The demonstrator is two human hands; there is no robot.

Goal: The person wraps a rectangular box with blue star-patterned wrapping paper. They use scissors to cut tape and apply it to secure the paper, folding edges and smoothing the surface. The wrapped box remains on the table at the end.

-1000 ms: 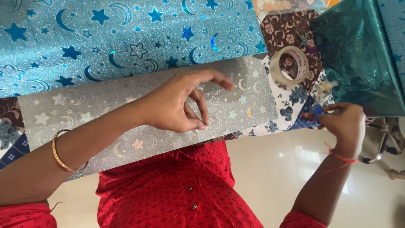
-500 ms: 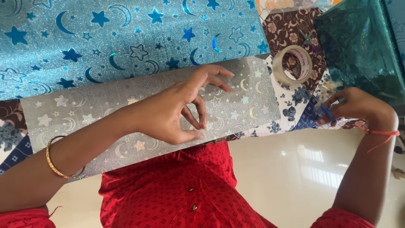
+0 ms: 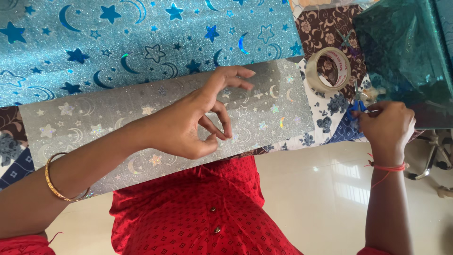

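1. Left hand (image 3: 188, 123) hovers loosely curled, fingers apart and holding nothing, over the silver star-patterned sheet (image 3: 141, 123).
2. Right hand (image 3: 387, 125), at 3 o'clock from the left, is closed around blue-handled scissors (image 3: 356, 106).
3. At 12 o'clock from the scissors lies a tape roll (image 3: 329, 70); blue glitter paper (image 3: 141, 42) spreads at 11 o'clock.

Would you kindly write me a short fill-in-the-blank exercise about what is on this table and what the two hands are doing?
1. The left hand hovers over the ____ sheet patterned with stars and moons.
2. Beyond it lies a glittery ____ sheet.
3. The right hand holds a small ____ handled tool.
4. A roll of clear ____ lies on the floral cloth.

Missing words: silver; blue; blue; tape
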